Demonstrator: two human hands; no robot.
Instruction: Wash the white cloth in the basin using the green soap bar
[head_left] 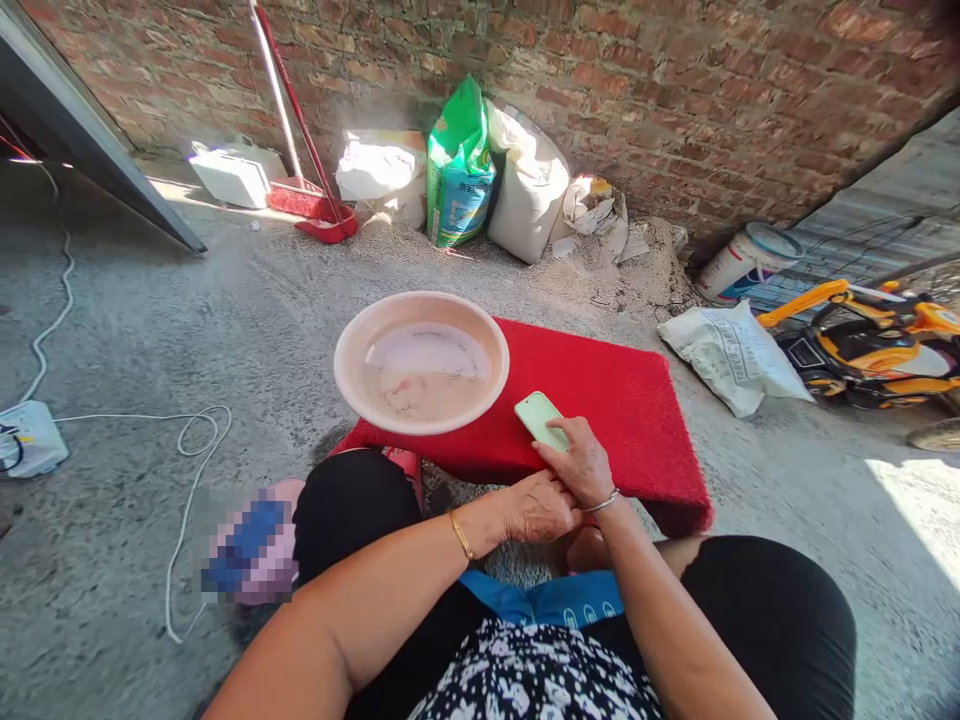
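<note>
Currently, a pale green phone (536, 412) is lying on the red-covered table (607, 400); a water-filled basin (420, 424) is standing at the table's left end. Right hand (585, 468): half-curled, thumb and forefinger are touching the phone's near end; whether they are gripping, cannot tell. Left hand (541, 505): curling against the right hand, fingers partly hidden; cannot tell if it is holding anything. A green sack (459, 190) is standing near the brick wall (637, 90).
</note>
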